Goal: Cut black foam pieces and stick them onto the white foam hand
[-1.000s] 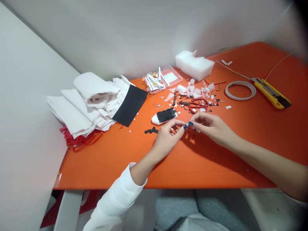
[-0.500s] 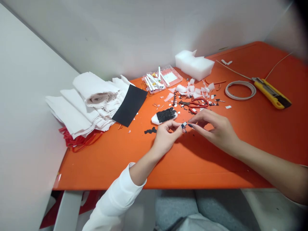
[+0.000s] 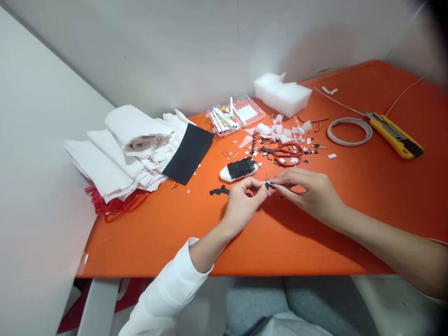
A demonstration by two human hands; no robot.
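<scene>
My left hand pinches a tiny black-and-white piece, which looks like a scrap of black sheet with a pale backing. From the other side, the thumb and fingertips of my right hand close on the same piece; most of it is hidden by fingers. Just beyond my left hand lies a white foam shape partly covered with overlapping black scraps. Several black cut pieces lie left of my left wrist. Behind my right hand are red-handled scissors.
Foam scraps litter the table's middle, before a white foam block. To the right lie a tape roll and a yellow utility knife. A marker box, black sheet and folded white sheets stand left.
My right hand has moved slightly left, and its thumb and fingertips have closed on the small piece held in my left hand. More of the scissors' red handles shows.
</scene>
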